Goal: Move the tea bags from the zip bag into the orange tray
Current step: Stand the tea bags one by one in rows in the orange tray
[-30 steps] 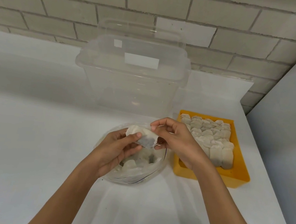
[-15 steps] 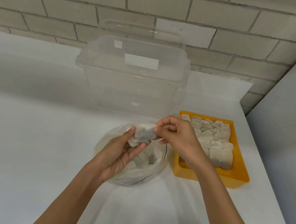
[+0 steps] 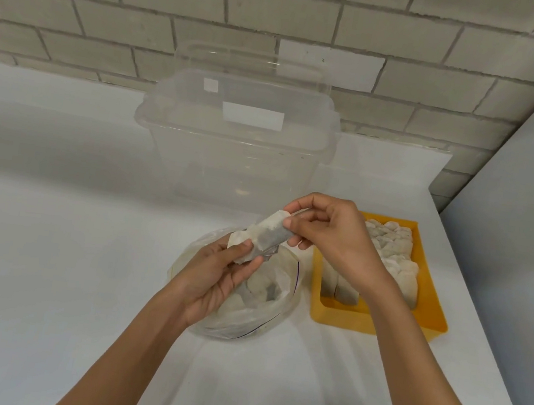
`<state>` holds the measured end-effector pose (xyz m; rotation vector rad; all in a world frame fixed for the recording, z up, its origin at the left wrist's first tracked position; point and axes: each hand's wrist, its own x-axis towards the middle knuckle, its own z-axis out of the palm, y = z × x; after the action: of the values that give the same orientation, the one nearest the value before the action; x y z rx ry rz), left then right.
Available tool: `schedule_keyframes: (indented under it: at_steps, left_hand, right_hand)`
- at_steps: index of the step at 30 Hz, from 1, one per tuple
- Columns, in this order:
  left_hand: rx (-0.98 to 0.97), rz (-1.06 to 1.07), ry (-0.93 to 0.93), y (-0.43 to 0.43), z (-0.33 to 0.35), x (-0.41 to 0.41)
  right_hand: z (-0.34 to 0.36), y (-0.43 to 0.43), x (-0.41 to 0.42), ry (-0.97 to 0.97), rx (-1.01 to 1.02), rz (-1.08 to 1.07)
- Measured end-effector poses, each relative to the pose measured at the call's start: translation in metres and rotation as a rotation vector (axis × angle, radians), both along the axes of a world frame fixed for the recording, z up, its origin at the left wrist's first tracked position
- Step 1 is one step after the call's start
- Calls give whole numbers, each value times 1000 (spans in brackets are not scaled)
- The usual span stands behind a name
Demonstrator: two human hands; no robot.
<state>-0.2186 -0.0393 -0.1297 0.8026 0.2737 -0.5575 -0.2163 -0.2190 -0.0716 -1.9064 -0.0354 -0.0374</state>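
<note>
Above the open zip bag [image 3: 257, 325] on the desk [image 3: 57, 275], the left grip [image 3: 216, 274] and right grip [image 3: 336, 240] each pinch one end of a tea bag [image 3: 268, 233] beside the nearly full orange tray [image 3: 361, 324]; pulling them apart could tear its thin paper and spill tea.

The zip bag [image 3: 235, 315] is thin, clear, crinkly plastic. The tea bags [image 3: 392, 256] look like soft white paper. The orange tray [image 3: 428, 316] is smooth plastic. Behind the zip bag, the big box [image 3: 231, 155] is clear, shiny plastic. The bench [image 3: 45, 238] is smooth, white and matt.
</note>
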Motion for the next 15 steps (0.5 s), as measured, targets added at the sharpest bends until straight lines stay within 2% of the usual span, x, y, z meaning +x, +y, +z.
schedule_keyframes:
  at_steps: [7, 15]
  left_hand:
    - [30, -13, -45, -4, -2, 3]
    - [47, -20, -81, -10, 1, 3]
  right_hand:
    - [28, 2, 1, -147, -365, 72]
    - [52, -2, -1, -197, -402, 74]
